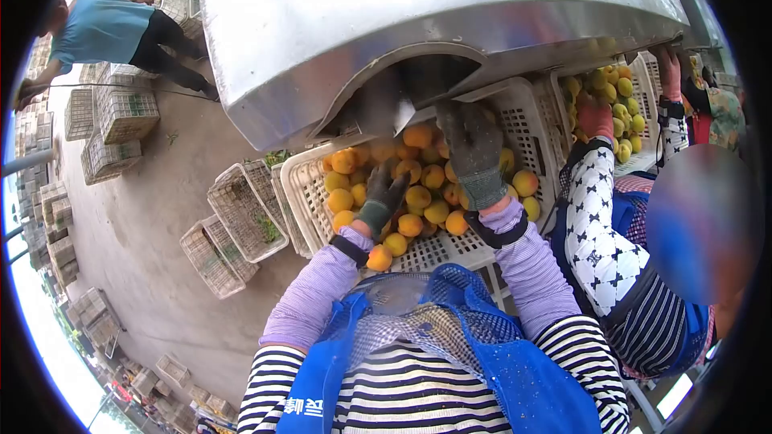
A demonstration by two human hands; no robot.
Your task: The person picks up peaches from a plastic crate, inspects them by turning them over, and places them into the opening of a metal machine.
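Yellow-orange peaches lie in a white plastic crate in front of me, under the dark opening of a metal machine. My left hand, in a dark glove, rests over the peaches left of the middle, its fingers apart and partly bent. My right hand, gloved too, reaches further in with its fingers stretched out over the fruit, near the lip of the opening. Neither hand visibly grips a peach. Some fruit is hidden under the hands. A single peach lies near the crate's front side, by my left wrist.
A co-worker in patterned sleeves stands close on my right, a hand in another crate of peaches. Crates stand on the floor at left, with more stacks beyond. A person in a blue shirt is at upper left.
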